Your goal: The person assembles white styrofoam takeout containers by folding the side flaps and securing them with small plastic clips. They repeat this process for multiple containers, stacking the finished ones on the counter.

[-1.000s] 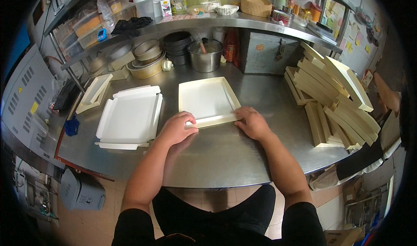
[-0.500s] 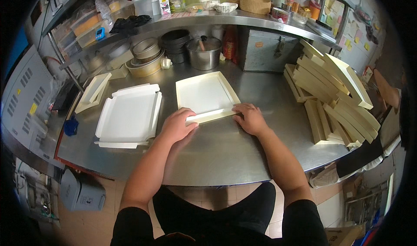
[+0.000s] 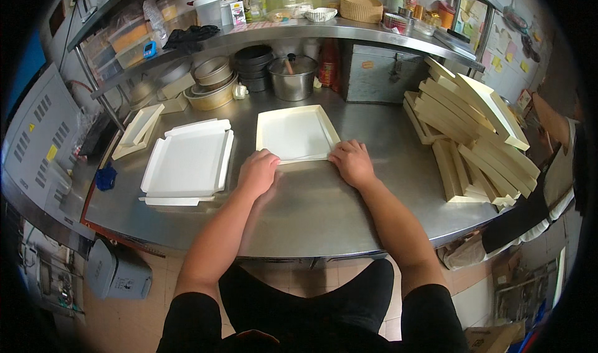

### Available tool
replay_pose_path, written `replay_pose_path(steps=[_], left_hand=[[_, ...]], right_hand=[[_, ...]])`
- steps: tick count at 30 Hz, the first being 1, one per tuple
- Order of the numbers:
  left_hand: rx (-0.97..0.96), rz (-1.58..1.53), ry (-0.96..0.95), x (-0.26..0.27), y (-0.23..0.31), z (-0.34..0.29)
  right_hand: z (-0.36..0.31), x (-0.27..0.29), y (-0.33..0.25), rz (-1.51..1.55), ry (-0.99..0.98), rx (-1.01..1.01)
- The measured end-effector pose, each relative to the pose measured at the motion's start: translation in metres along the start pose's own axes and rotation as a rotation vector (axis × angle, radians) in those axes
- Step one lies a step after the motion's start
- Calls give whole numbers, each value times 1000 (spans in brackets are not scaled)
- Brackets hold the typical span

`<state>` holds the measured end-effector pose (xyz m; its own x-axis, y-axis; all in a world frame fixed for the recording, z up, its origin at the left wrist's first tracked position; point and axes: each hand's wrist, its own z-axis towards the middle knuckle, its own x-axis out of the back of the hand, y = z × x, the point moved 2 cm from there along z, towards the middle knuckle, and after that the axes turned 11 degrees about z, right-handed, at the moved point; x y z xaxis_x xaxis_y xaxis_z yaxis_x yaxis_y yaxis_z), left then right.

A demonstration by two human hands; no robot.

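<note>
A shallow cream cardboard box tray with a white inside lies in front of me on the steel table. All its walls stand up. My left hand pinches its near left corner, fingers bent over the edge. At the near right corner my right hand grips the wall in the same way. Both hands hide the corners they hold. To the left lies a partly folded white cardboard blank, its side flaps raised and its near flap lying outward; neither hand touches it.
At the right, finished cream box trays are heaped loosely. More narrow trays lie at the far left. Along the back stand round baking tins, a lidded pot and a metal case, under a loaded shelf. Another person's arm shows far right.
The near wall of the tray, leaning outward before, now stands upright between my hands. My hands have moved slightly inward and closed on the corners. The view has shifted a little.
</note>
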<state>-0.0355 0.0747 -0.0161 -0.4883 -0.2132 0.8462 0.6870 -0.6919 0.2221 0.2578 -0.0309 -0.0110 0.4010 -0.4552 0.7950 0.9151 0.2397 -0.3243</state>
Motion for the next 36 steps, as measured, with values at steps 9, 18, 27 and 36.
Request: replay_pose_path(steps=[9,18,27,36], left_hand=[[-71,217,-41,7,11,-7],[-111,-110,-116,7,33,-12],[-250,-483,-384,12,31,-1],[-76,-447,-200,-1,42,-6]], right_hand=[[1,-7,-18,-59,-216,-38],[2,2,-7,-90,-158,-80],[-1,-6,-33,237,-233,53],[-3,-7,-43,430,-270,139]])
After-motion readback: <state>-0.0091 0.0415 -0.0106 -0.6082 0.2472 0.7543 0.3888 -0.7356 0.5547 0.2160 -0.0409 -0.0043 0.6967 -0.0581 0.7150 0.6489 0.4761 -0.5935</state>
